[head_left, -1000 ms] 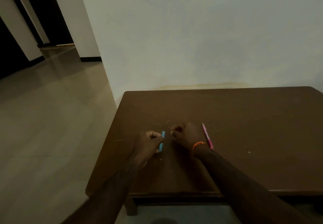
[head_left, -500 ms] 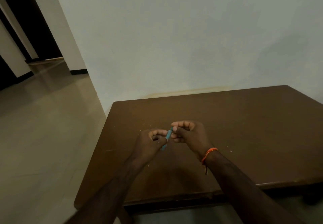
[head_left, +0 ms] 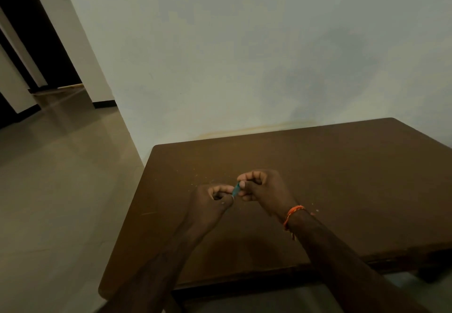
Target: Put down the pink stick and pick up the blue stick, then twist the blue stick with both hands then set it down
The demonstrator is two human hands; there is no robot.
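Blue pen [head_left: 236, 188] between both hands, upper end tilted right.

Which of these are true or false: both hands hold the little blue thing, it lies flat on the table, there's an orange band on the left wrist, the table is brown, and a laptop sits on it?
1. Both hands hold the blue thing. True: the left hand and the right hand pinch the small blue object between them.
2. It lies flat on the table. False: it is held above the table.
3. The orange band is on the left wrist. False: the orange wristband is on the right wrist.
4. The table is brown. True.
5. A laptop sits on it. False: none is visible, only small specks.
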